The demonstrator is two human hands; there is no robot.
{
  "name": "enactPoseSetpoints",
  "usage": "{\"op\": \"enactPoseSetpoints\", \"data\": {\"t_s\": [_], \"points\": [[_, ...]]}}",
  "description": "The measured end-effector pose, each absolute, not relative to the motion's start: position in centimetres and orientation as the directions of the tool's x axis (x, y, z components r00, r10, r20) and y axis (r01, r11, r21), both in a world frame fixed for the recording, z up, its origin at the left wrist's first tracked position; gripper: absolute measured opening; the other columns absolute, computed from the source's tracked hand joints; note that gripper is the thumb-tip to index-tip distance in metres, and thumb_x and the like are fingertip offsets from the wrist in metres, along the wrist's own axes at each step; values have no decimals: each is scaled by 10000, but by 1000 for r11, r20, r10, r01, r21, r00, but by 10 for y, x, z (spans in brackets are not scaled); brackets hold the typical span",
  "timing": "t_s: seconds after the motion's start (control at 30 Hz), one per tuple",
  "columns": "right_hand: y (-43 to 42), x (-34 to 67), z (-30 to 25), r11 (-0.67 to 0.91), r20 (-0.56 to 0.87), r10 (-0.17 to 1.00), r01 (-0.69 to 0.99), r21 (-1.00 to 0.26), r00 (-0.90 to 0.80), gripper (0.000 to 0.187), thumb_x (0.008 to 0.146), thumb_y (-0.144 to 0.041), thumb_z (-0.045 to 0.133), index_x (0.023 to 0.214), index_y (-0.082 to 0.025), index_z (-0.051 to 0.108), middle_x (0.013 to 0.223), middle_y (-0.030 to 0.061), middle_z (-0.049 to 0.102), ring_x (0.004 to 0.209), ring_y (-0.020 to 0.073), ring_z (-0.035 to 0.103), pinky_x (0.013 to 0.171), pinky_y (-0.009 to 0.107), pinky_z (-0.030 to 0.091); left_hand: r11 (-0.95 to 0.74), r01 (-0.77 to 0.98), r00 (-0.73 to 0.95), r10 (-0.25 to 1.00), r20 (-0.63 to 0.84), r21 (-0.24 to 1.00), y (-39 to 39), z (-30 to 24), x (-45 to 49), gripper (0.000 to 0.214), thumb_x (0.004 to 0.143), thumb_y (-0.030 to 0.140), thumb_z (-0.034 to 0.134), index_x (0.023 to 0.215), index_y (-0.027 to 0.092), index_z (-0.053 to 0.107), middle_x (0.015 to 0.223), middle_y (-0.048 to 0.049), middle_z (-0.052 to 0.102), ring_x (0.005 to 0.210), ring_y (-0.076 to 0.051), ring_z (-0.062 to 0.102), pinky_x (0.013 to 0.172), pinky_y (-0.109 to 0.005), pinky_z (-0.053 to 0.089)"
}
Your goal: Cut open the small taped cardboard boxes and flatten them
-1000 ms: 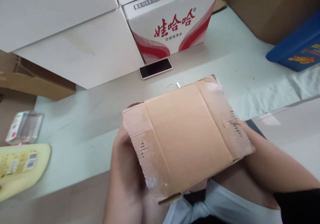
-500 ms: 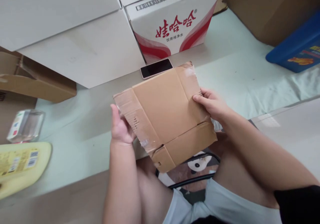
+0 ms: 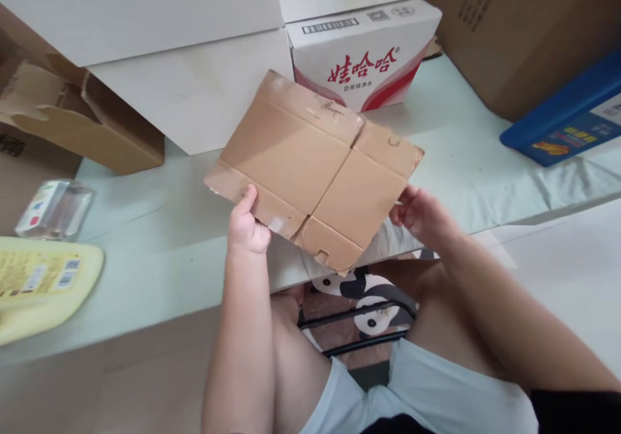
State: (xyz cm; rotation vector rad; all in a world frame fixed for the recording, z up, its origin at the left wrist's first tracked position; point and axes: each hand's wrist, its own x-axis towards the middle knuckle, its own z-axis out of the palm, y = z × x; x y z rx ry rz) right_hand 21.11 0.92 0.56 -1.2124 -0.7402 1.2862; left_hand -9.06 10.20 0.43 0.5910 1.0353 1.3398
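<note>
A flattened cardboard box (image 3: 301, 156) is held tilted above the bench, its creased panels, slotted flaps and worn taped edges showing. My left hand (image 3: 247, 227) grips its lower left edge, thumb on top and fingers hidden underneath. At the right edge of the cardboard is my right hand (image 3: 424, 217), its fingers loosely curled and partly apart. Whether those fingertips touch the edge is hard to make out. No thumb of the right hand lies on top of the board.
White cartons (image 3: 194, 91) and a red-and-white water carton (image 3: 363, 65) stand behind. On the left are an open brown box (image 3: 116, 140), a clear plastic pack (image 3: 58, 209) and a yellow bottle (image 3: 48, 285). A blue container (image 3: 563, 123) and a large brown box (image 3: 519, 39) stand right.
The cardboard has turned and moved up and away from my lap, hiding the phone-like black device. My right hand has come off its top face to beside its right edge.
</note>
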Motion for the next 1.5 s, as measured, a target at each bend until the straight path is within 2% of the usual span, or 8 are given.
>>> {"op": "enactPoseSetpoints", "data": {"t_s": [0.1, 0.23, 0.4, 0.63, 0.87, 1.13, 1.33, 1.5], "points": [[-16, 192, 2, -245, -299, 942, -295, -923, 155, 438, 586, -544, 880, 720, -210, 631, 556, -35, 583, 388, 74, 423, 355, 233, 328, 278, -518, -11, 943, -331, 809, 97, 8, -80, 306, 730, 292, 801, 1006, 212, 696, 1032, -59, 767, 1019, -236, 735, 853, -341, 615], [-30, 216, 2, -147, -328, 855, -419, -896, 402, 369, 585, -424, 889, 669, -218, 595, 513, -72, 537, 340, 43, 344, 283, 201, 273, 441, -457, 224, 898, -380, 773, 94, 16, -74, 393, 756, 445, 785, 1055, 220, 663, 964, -51, 749, 796, -189, 732, 695, -304, 592], [-40, 285, 16, 122, -71, 685, -211, -970, 725, 236, 616, -287, 859, 723, -293, 648, 633, -59, 649, 444, 88, 555, 307, 203, 405, 460, -451, 275, 887, -371, 765, 101, 22, -80, 385, 740, 495, 754, 988, 224, 638, 924, -31, 728, 783, -168, 710, 731, -301, 559], [10, 369, 31, 193, 275, 493, 205, -960, 825, 208, 758, -317, 832, 664, -326, 647, 590, -44, 601, 410, 77, 525, 340, 220, 445, 443, -465, 281, 895, -346, 766, 106, 23, -80, 364, 688, 467, 771, 907, 206, 642, 834, -12, 706, 743, -158, 689, 734, -298, 533], [160, 385, 35, 24, 66, 742, 71, -997, 667, 257, 764, -288, 835, 707, -271, 585, 666, -25, 683, 654, 124, 679, 608, 274, 594, 446, -471, 292, 893, -342, 761, 111, 24, -82, 339, 686, 459, 768, 874, 203, 649, 798, -9, 691, 723, -157, 679, 734, -301, 527], [132, 263, 30, -282, -239, 847, 20, -959, 474, 92, 944, -250, 623, 886, -191, 665, 822, 61, 759, 748, 134, 746, 708, 250, 628, 408, -571, 279, 913, -299, 712, 111, 29, -93, 323, 683, 457, 746, 835, 185, 659, 768, -8, 679, 691, -147, 670, 698, -285, 534], [123, 195, 45, -396, -310, 882, 200, -896, 355, 79, 895, -144, 619, 846, -187, 664, 775, 61, 746, 718, 140, 722, 684, 255, 604, 337, -690, 158, 934, -321, 640, 100, 37, -106, 241, 717, 411, 675, 761, 176, 642, 703, -14, 640, 607, -122, 623, 628, -256, 512], [149, 112, 41, -220, -177, 975, 594, -773, 131, 86, 844, -237, 629, 853, -202, 706, 829, 60, 754, 751, 187, 689, 759, 359, 574, 188, -820, -50, 918, -395, 541, 97, 37, -128, 211, 738, 384, 619, 684, 186, 568, 617, 25, 531, 525, -85, 534, 563, -215, 447]]}}
